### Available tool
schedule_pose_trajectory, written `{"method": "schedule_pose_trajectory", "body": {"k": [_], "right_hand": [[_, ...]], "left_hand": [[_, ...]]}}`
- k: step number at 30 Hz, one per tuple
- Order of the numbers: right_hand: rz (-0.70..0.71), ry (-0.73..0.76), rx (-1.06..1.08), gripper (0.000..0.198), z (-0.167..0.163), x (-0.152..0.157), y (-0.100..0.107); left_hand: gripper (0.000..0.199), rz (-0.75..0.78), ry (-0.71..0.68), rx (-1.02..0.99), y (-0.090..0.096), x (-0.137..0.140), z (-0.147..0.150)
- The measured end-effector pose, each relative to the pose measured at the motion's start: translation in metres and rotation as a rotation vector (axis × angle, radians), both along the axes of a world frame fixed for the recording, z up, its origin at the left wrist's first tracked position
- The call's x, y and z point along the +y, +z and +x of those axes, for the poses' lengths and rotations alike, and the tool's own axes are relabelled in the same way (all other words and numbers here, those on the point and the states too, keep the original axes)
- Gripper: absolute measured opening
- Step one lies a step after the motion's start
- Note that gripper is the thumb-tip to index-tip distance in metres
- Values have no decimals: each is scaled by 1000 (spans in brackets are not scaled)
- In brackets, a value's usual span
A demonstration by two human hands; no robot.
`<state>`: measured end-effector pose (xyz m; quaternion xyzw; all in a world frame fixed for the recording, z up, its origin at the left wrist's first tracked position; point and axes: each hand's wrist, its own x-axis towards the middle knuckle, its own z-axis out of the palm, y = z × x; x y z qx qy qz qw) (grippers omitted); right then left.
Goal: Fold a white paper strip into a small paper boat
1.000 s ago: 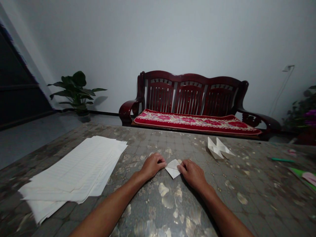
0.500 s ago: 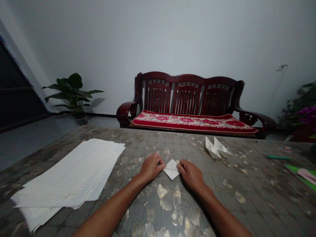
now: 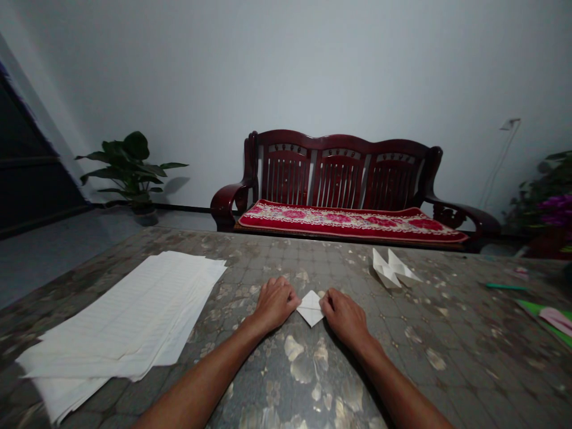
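Note:
A small square of folded white paper (image 3: 311, 309) lies turned like a diamond on the patterned table, with a crease running across its middle. My left hand (image 3: 277, 302) pinches its left corner, fingers curled. At the opposite corner my right hand (image 3: 343, 314) grips the paper between thumb and curled fingers. Both hands rest low, close to the tabletop. Beyond my right hand stands a folded white paper figure (image 3: 393, 269) with raised points.
To the left lies a loose stack of white sheets (image 3: 129, 310). On the right are a green pen-like stick (image 3: 506, 286) and a green sheet (image 3: 543, 319) with a pink piece (image 3: 556, 319) on it. A wooden bench (image 3: 339, 173) stands behind the patterned table (image 3: 250, 381).
Both hands stay at the paper's corners, almost still. The fingers of my left hand have shifted slightly; the paper keeps its diamond shape.

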<state>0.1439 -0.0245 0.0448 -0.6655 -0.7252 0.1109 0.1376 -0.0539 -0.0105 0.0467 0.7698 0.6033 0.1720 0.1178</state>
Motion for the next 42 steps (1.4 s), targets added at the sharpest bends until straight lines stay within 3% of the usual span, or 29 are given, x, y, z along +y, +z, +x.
{"method": "schedule_pose_trajectory", "body": {"k": [17,23,28,38,42], "right_hand": [[68,49,43,9,1,-3,-4],[161,172,78,39,4,-2,-11],[192,276,6,36,5,-1,-12],[82,243,-111,42,17,5,-18],[41,219,-147,46,20,5,-17]], "left_hand": [[9,21,39,-57,-12,3,-2],[19,33,18,-126,-14,-1,-1],[20,29,3,-161,-17,1,-1],[21,29,-40,-119,-19,2,-6],[32,50,-82,-68,-18,2,-8]]}}
